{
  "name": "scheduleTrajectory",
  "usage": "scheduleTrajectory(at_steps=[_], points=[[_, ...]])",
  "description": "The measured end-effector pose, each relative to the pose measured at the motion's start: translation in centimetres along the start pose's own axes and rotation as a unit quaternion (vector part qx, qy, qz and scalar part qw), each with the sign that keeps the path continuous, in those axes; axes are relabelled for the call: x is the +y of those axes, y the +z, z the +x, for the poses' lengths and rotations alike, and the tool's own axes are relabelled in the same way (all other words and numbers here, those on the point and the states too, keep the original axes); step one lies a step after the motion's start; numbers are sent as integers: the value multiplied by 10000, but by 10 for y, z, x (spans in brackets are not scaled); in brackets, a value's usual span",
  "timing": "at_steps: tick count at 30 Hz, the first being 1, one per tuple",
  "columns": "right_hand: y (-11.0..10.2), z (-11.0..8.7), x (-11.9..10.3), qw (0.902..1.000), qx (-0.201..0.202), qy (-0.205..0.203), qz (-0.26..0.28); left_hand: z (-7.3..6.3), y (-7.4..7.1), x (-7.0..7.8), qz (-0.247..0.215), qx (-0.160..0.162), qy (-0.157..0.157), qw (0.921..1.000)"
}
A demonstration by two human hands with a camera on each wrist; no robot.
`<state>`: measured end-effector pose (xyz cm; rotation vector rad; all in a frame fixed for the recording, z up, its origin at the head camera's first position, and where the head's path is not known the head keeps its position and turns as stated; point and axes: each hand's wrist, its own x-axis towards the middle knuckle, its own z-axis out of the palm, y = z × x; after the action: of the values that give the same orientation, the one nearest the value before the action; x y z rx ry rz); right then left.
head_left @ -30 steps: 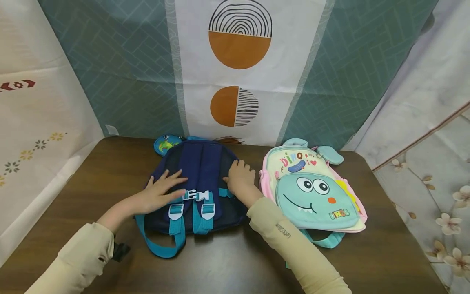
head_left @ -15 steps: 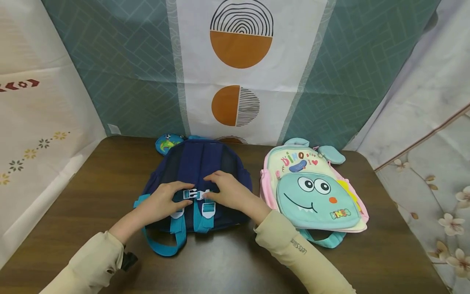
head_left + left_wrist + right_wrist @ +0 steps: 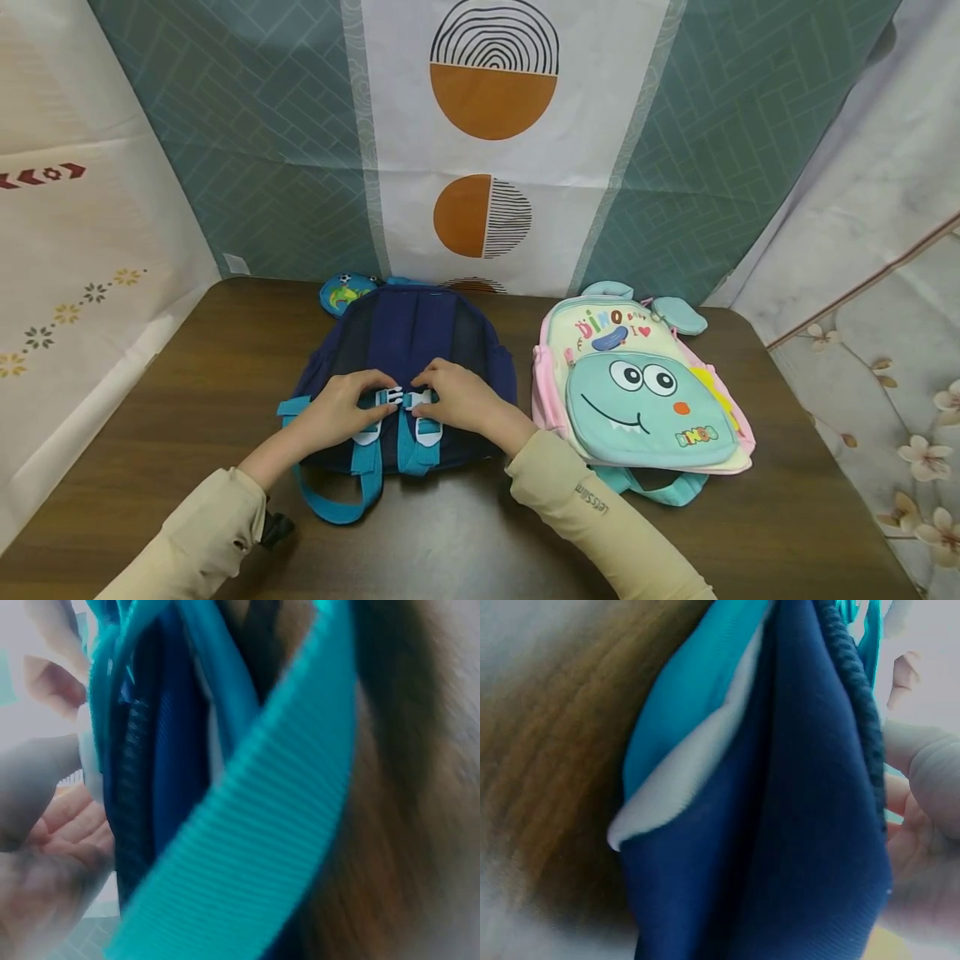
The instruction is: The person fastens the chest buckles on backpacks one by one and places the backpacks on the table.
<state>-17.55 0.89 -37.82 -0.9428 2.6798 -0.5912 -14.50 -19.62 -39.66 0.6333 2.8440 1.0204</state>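
A navy backpack (image 3: 412, 325) lies back side up on the table, its teal straps toward the person. Across its lower middle is a white side-release buckle in two halves. My left hand (image 3: 333, 412) pinches the pronged half (image 3: 395, 395) between thumb and fingers. The socket half (image 3: 417, 400) is pinched by my right hand (image 3: 465, 402). The halves are end to end, prongs showing; whether they touch, I cannot tell. In the left wrist view, a teal strap (image 3: 262, 787) crosses before the left hand (image 3: 52, 847). The bag's navy side (image 3: 780, 825) fills much of the right wrist view.
A mint and cream dinosaur backpack (image 3: 645, 408) lies to the right. A small blue pouch (image 3: 347, 292) sticks out behind the navy backpack. The brown table (image 3: 465, 533) meets a patterned cloth (image 3: 300, 150) at the back.
Both hands came in from the navy backpack's sides to its buckle. They now hold its two halves, and the right hand's fingers have closed in. The dinosaur backpack stayed put.
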Motion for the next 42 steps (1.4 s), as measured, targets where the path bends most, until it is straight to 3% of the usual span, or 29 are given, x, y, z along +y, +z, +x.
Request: scheduleTrajectory(at_steps=[9,14,20,27,33,42], points=[[-2,-1,8,9987,463,-205,83,-3,3,-2,-220,363,-26,9991],[-8,0,2,9923,796,-441,844,-3,0,-1,-218,472,148,9985],[3,5,-5,9810,1138,-593,1453,-4,2,-4,-141,503,483,9975],[11,8,-5,9770,1310,-609,1566,-3,3,-8,-451,569,228,9971],[16,8,-3,9783,1336,-545,1486,0,5,-4,-340,305,114,9989],[22,7,8,9838,758,-646,1489,-1,9,-7,-718,400,-278,9962]])
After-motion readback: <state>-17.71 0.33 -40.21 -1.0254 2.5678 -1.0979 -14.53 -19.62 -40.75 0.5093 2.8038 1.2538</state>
